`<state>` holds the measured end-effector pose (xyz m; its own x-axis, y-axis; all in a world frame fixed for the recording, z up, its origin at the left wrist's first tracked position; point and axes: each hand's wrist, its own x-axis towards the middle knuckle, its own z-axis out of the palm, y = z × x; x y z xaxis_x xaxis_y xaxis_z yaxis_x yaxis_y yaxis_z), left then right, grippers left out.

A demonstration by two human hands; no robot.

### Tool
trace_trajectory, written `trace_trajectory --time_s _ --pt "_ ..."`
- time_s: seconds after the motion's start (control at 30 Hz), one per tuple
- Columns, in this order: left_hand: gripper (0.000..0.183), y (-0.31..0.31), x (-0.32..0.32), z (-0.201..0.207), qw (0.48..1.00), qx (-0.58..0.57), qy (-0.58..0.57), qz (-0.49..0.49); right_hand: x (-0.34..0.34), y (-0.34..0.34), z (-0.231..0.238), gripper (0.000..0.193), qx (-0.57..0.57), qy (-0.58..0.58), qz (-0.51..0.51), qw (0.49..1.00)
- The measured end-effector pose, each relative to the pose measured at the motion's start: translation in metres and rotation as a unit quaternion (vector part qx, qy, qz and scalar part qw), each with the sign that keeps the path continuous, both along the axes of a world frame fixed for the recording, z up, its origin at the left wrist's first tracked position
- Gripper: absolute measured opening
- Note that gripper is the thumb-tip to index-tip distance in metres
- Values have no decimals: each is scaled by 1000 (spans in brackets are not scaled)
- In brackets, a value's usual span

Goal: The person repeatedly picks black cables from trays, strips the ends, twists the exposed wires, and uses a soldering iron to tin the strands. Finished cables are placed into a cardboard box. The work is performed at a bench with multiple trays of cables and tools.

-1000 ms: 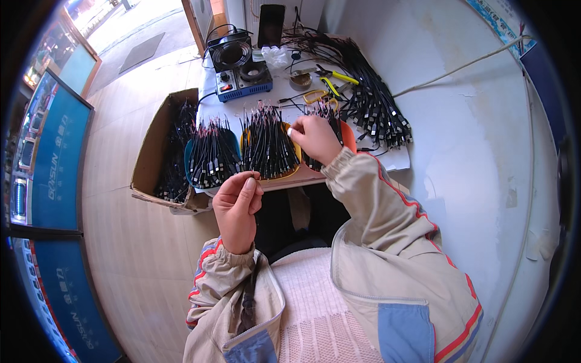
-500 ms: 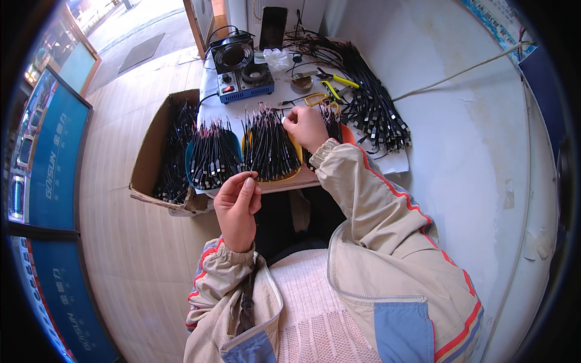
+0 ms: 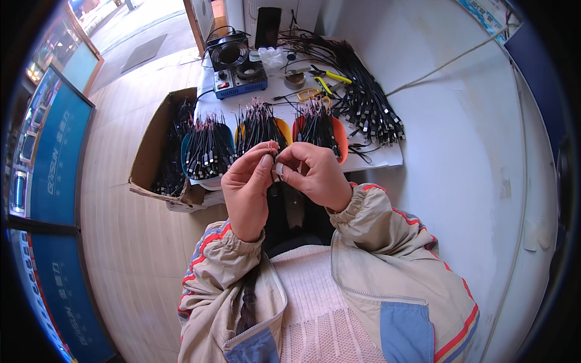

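In front of my chest, a short black cable (image 3: 275,189) is pinched between my two hands. Thin bare-looking wire ends stick up at its top, and its lower end hangs down. My left hand (image 3: 247,192) is closed, thumb against fingertips near the wires. Close beside it, my right hand (image 3: 319,176) pinches the same cable with thumb and forefinger. Just beyond the hands, many similar black cables stand bunched in a blue tray (image 3: 186,158), a yellow tray (image 3: 284,129) and a red-orange tray (image 3: 341,138).
A cardboard box (image 3: 152,145) of cables stands left of the white table (image 3: 387,156). Behind the trays sit a blue-based device (image 3: 239,88) with a knob, a dark phone (image 3: 267,27), yellow-handled pliers (image 3: 336,77) and yellow scissors (image 3: 308,94). A large cable bundle (image 3: 366,100) lies at right.
My right hand has come back from among the trays to meet my left. My left hand has risen slightly and moved right. Both now grip one cable.
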<state>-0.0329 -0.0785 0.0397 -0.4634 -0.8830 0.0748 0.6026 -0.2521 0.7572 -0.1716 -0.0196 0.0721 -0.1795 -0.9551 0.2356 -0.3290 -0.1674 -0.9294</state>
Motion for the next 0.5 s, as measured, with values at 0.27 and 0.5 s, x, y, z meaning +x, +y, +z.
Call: trace_trajectory --time_s 0.27,0.5 --pt "15 20 -13 4 998 -45 -41 14 -13 23 3 16 6 17 -23 1000" --pt "13 29 -17 1 980 -157 -118 31 -23 27 3 13 -3 -88 -35 995"
